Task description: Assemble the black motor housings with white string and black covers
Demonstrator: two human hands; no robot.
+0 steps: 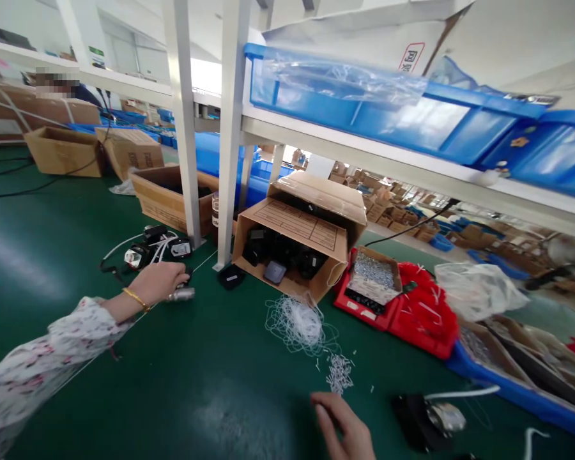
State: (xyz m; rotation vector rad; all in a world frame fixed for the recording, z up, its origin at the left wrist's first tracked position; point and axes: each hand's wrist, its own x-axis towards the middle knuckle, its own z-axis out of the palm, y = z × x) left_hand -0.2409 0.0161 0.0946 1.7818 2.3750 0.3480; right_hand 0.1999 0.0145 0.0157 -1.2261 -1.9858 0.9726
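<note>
My left hand point(159, 282) reaches far out over the green table, fingers curled down around a small silver metal part point(182, 294) beside a heap of black devices with white cables point(153, 250). My right hand point(345, 428) hovers low at the bottom edge, fingers bent and loosely apart, with nothing visible in them. It is nearest a black device with a white cable point(424, 418) to its right and a scatter of short white ties point(339, 372) just above it. A tangle of white wire point(298, 322) lies further up.
A tipped cardboard box point(301, 233) holds black parts at centre. Red trays point(412, 319), a screw box point(374, 271), a plastic bag point(476, 287) and a blue tray point(503, 383) line the right. White shelf posts point(230, 128) stand behind; blue bins point(388, 108) sit overhead. A person point(62, 86) works far left.
</note>
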